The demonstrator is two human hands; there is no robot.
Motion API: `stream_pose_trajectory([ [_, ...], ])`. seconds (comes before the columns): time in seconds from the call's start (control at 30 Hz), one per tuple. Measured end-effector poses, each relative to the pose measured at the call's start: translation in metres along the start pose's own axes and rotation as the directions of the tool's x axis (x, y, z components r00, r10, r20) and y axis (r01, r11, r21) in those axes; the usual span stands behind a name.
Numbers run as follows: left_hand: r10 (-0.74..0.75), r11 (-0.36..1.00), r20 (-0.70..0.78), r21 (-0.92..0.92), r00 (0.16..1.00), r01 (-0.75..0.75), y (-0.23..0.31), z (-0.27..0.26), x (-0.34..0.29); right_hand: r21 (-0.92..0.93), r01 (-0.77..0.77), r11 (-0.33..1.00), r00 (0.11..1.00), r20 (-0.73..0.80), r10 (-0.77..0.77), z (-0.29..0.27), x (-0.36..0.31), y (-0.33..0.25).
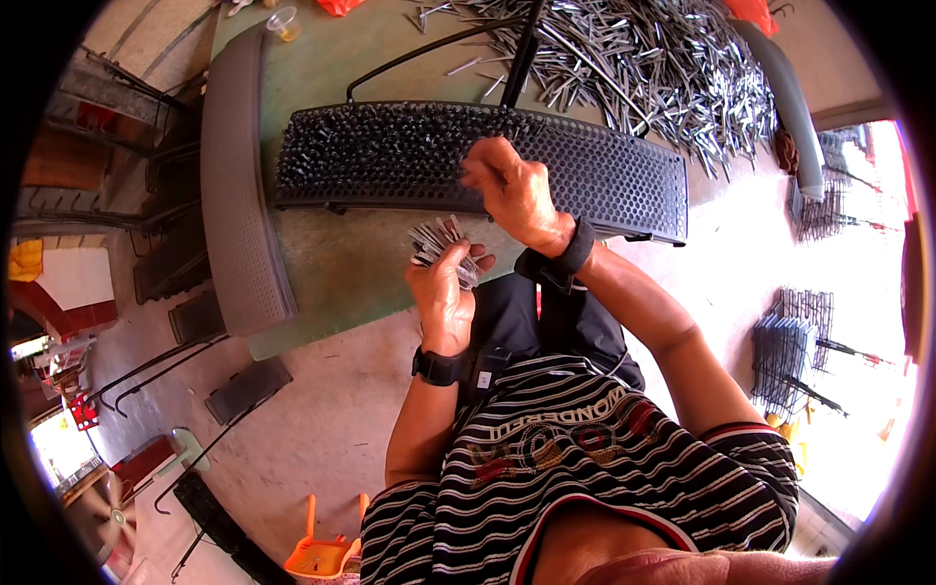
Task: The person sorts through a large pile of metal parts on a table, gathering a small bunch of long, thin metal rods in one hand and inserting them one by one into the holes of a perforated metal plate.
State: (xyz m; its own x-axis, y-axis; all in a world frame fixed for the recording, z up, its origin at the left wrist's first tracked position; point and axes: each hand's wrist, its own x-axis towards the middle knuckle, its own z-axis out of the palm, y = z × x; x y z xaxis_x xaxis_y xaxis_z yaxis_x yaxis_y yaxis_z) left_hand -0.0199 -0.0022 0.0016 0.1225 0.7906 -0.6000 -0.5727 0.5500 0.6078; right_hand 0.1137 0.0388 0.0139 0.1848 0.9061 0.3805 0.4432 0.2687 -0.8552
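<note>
A long black perforated panel (614,180) lies across the table before me. Small dark and shiny pieces stand densely in its left part; the holes on the right side show bare. My left hand (447,297), just off the panel's near edge, is closed around a bunch of thin silvery metal strips (429,240). Over the middle of the panel, where the filled part meets the bare holes, my right hand (517,190) is closed with its fingertips bent down. Whatever those fingertips hold, if anything, is hidden from view.
A big heap of loose metal strips (653,68) covers the table's far right. Black rods (522,63) reach over the panel's far side. A grey curved panel (229,185) stands along the left of the green table (331,263). A plastic cup (284,23) sits far left; an orange stool (320,554) stands behind.
</note>
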Motion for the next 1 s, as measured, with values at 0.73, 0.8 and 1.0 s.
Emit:
stream_pose_trajectory([
  [0.73,0.03,0.999,0.023,0.036,0.999,-0.03,0.001,0.015,-0.005,0.006,-0.368,0.93,0.914,0.183,0.361,-0.021,-0.009,-0.014],
  [0.8,0.026,0.999,0.029,0.025,0.999,-0.027,0.0,0.013,-0.004,0.105,-0.319,0.942,0.946,0.088,0.311,-0.02,-0.004,-0.02],
  [1.0,0.0,1.0,0.002,0.018,1.0,0.0,-0.001,0.008,-0.003,0.113,-0.172,0.979,0.984,-0.027,0.176,-0.001,-0.004,-0.008],
])
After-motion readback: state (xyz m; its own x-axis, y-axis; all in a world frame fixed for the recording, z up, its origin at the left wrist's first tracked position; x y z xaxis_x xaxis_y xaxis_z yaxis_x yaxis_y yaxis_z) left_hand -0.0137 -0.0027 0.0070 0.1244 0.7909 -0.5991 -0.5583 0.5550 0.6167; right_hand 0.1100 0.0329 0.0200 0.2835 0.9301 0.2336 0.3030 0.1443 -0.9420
